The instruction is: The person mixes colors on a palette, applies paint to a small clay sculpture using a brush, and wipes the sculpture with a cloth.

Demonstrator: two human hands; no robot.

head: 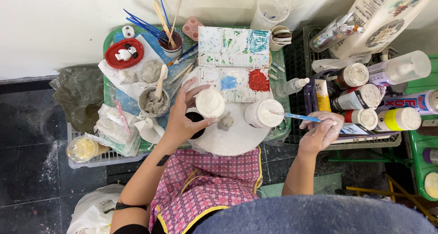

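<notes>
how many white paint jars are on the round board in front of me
2: one white jar under the left hand, one open jar where the right hand's brush dips.

A glossy plastic palette (233, 63), a rough matt clay figure (225, 121), and checked cloth apron (205, 184).

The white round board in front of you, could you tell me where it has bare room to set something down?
The white round board is bare along its near edge, below the small grey clay figure and white paint jar. Its far side is crowded by the palette; the left hand covers its left.
</notes>
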